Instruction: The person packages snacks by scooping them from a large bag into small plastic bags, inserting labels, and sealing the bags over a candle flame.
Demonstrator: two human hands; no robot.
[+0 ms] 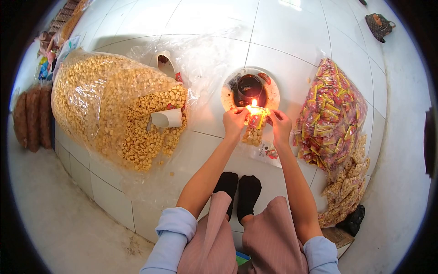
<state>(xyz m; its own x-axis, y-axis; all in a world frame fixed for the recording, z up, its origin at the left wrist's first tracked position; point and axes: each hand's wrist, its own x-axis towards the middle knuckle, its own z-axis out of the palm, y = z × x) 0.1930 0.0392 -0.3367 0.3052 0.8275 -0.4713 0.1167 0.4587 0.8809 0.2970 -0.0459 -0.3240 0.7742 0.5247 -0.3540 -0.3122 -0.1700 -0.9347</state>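
Note:
My left hand point(233, 122) and my right hand point(280, 124) pinch opposite top corners of a small clear snack bag point(252, 137). Ring-shaped snacks fill its lower part, and a red and yellow sachet point(255, 121) shows inside near the top. The bag's upper edge is held right by a small burning flame point(254, 103); glare hides whether they touch. Behind the flame, a dark round container point(250, 86) stands on a stained white plate point(224, 95). Below the bag, a printed clear plastic piece point(263, 153) lies on the floor.
To the left, a large open bag of ring snacks point(91, 96) holds a white scoop point(168, 118); a white cup point(166, 64) lies behind. On the right are a bag of sachets point(331, 109), filled snack packs point(344, 192) and a black bag point(352, 221). White tiles point(205, 146) cover the floor.

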